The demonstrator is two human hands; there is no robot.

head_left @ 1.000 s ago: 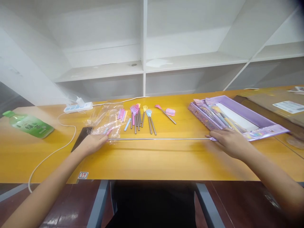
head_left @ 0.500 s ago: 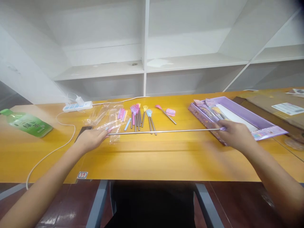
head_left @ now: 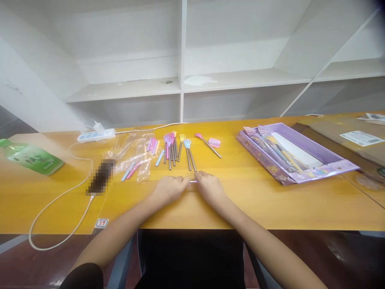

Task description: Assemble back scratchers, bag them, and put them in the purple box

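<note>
My left hand point(head_left: 170, 189) and my right hand point(head_left: 209, 185) are close together over the near middle of the table, both closed on a telescopic back scratcher point(head_left: 193, 182). Only a short bit of its metal rod with a touch of purple shows between them; my fingers hide the rest. Just beyond lie several back scratchers with short metal rods: purple and pink ones point(head_left: 169, 146), a yellow one point(head_left: 181, 145) and blue ones point(head_left: 189, 152). A pink back scratcher point(head_left: 209, 144) lies apart, beside a pink label point(head_left: 214, 142).
Clear plastic bags point(head_left: 128, 148) and coloured handle sleeves point(head_left: 130, 170) lie left. A purple box point(head_left: 326, 166) with wrapped back scratchers stands right, near a cardboard carton point(head_left: 333, 128). A green bottle point(head_left: 33, 157), power strip point(head_left: 96, 135) and white cable point(head_left: 57, 196) occupy the far left.
My hands have come together from far apart. The long rod stretched between them has slid in, leaving only a short piece showing. The dark pixelated object and the box contents are now uncovered.
</note>
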